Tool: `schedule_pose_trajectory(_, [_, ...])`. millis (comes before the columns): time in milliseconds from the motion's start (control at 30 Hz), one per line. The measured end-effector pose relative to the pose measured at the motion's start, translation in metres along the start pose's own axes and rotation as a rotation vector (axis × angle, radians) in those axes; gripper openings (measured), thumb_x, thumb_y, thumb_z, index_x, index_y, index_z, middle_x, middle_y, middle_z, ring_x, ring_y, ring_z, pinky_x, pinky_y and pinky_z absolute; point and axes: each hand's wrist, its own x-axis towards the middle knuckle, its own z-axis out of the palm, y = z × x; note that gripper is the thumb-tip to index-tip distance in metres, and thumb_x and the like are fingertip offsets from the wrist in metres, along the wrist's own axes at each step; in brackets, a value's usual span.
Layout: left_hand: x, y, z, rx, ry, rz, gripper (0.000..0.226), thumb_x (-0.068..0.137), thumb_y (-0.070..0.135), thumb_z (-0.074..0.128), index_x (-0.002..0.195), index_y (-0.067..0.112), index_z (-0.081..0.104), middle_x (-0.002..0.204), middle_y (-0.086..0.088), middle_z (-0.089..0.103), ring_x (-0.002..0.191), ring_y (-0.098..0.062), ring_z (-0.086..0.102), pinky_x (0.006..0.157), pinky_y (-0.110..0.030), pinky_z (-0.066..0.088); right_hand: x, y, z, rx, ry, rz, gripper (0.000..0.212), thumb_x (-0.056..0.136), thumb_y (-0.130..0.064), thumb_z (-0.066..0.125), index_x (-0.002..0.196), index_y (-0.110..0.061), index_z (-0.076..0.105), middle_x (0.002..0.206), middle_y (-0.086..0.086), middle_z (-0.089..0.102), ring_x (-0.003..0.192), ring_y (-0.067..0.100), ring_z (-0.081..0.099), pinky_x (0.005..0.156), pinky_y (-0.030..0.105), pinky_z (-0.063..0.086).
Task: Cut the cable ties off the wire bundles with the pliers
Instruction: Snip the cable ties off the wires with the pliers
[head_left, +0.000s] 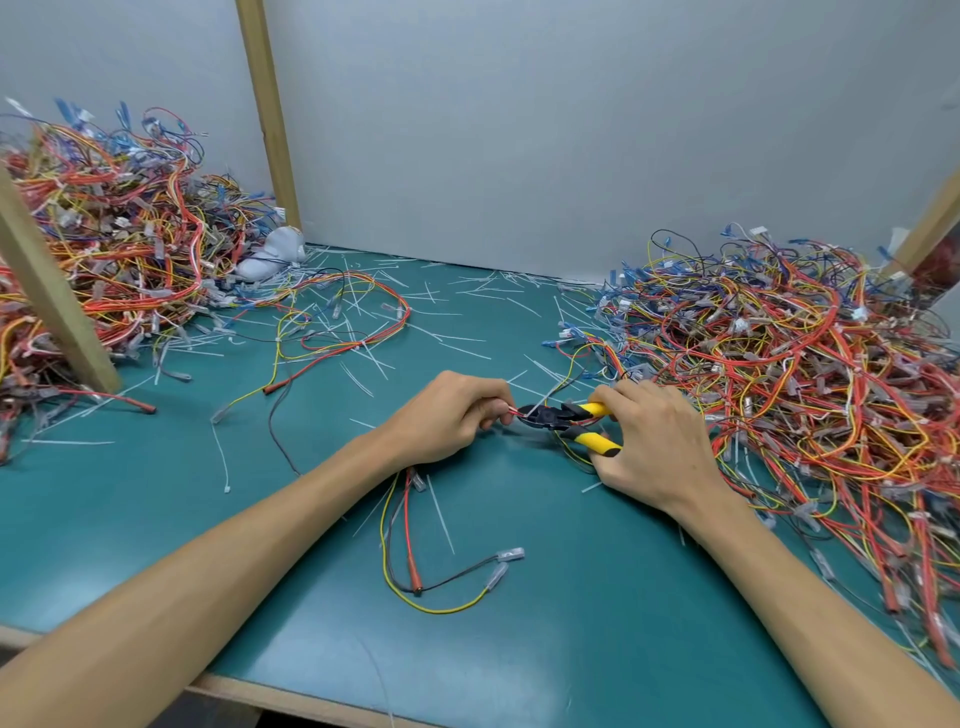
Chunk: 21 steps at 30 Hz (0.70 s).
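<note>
My left hand (452, 415) pinches a small wire bundle (415, 551) of red, yellow and black wires at mid-table; its loose ends trail toward me across the green mat. My right hand (654, 447) grips the yellow-and-black handles of the pliers (563, 418). The black jaws point left and sit on the wires right beside my left fingertips. Whether a cable tie lies between the jaws is hidden.
A big heap of wire bundles (789, 374) fills the right side, another heap (104, 228) the left. Loose wires (353, 322) and cut white ties (447, 343) litter the green mat (597, 623). Wooden posts (52, 291) stand left, back and right; a white cloth (270, 254) lies by the wall.
</note>
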Motion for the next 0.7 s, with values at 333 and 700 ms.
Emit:
schedule_pose_trajectory(333, [0.0001, -0.0005, -0.0006, -0.027, 0.002, -0.014, 0.022, 0.098, 0.008, 0.048, 0.086, 0.013, 0.066, 0.063, 0.003, 0.058, 0.057, -0.006, 0.050, 0.060, -0.014, 0.037, -0.0015, -0.0023, -0.0041, -0.020, 0.088, -0.015, 0.030, 0.060, -0.027, 0.076, 0.083, -0.017, 0.060, 0.073, 0.000, 0.054, 0.068, 0.027, 0.052, 0.057, 0.031, 0.040])
schedule_pose_trajectory(700, [0.0001, -0.0013, -0.0004, -0.042, -0.002, -0.029, 0.022, 0.098, 0.007, 0.048, 0.086, 0.013, 0.066, 0.063, 0.002, 0.059, 0.057, -0.004, 0.051, 0.059, -0.011, 0.035, -0.0018, -0.0060, -0.0024, -0.047, 0.113, -0.030, 0.031, 0.054, -0.024, 0.073, 0.080, -0.015, 0.058, 0.071, 0.001, 0.055, 0.064, 0.028, 0.053, 0.054, 0.031, 0.038])
